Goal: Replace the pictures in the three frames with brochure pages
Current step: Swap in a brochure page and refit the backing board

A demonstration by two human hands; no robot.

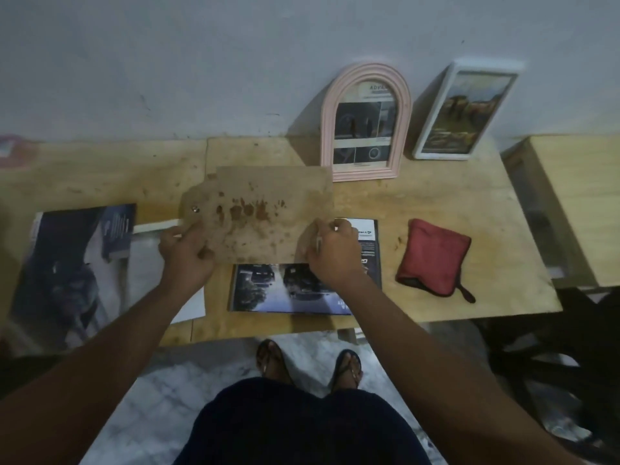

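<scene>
Both my hands hold a stained brown backing board (261, 209) flat above the wooden table (436, 203). My left hand (186, 250) grips its left lower edge, and my right hand (332, 250) grips its right lower edge. A dark brochure (288, 290) with car pictures lies under the board near the table's front edge. Against the wall lean a pink arched frame (365, 122) with a brochure page in it and a white rectangular frame (466, 112) with a landscape picture. A large dark brochure page (73, 266) lies at the left, over white sheets.
A red folded pouch (432, 256) with a dark strap lies right of the brochure. A second wooden table (583, 203) stands at the far right, with dark furniture (553, 347) below it. My sandalled feet (308, 360) stand on the marbled floor.
</scene>
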